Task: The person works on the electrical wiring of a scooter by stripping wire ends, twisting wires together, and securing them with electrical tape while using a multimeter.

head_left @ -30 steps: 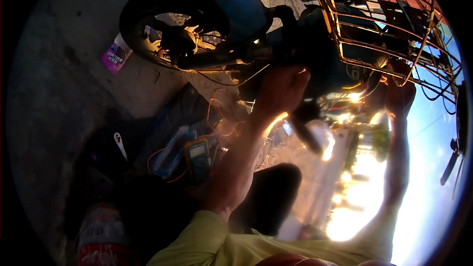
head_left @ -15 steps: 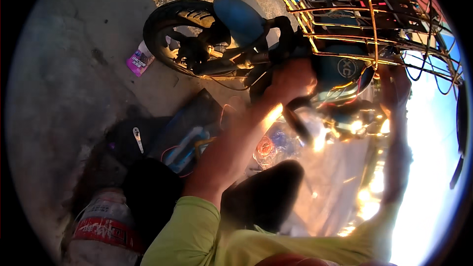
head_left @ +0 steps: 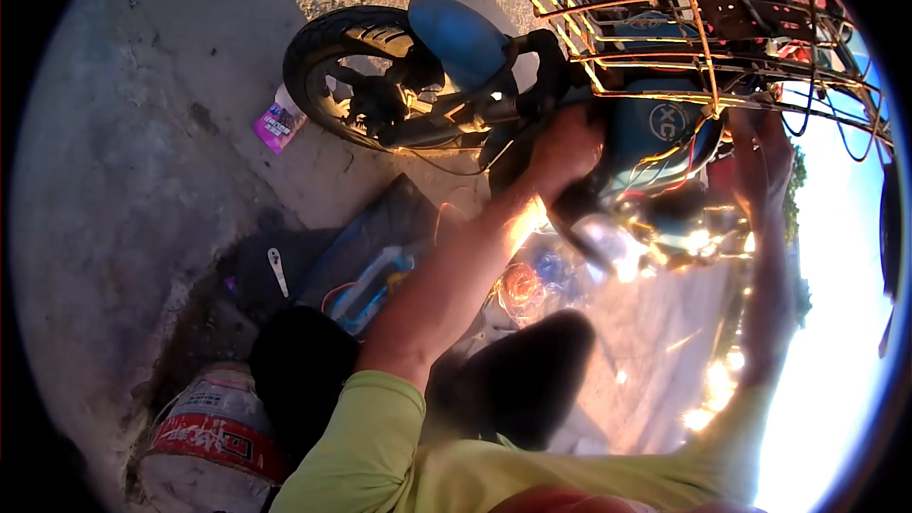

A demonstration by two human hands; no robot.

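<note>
Both of my arms reach to the front of a blue electric scooter point(head_left: 655, 128). My left hand point(head_left: 568, 144) is closed in a fist against the scooter's dark front part, beside the fork; whatever lies inside its fingers is hidden. At the other side of the blue body, my right hand point(head_left: 763, 147) is raised just below the wire basket point(head_left: 703, 47). Its fingers look bent inward, partly lost behind the basket rim and in glare. Between the hands, loose red and yellow wires point(head_left: 660, 166) hang from the blue panel.
The front wheel point(head_left: 351, 76) with its blue mudguard point(head_left: 461, 38) stands ahead on the left. On the ground lie a purple packet point(head_left: 277, 123), a pale flat tool point(head_left: 277, 273) and a coil of reddish wire point(head_left: 521, 290). A white-and-red bucket point(head_left: 214, 437) stands by my left leg.
The view has shifted slightly and become sharper. Both hands stay at nearly the same places on the scooter; the right one has shifted a little at the basket's lower rim.
</note>
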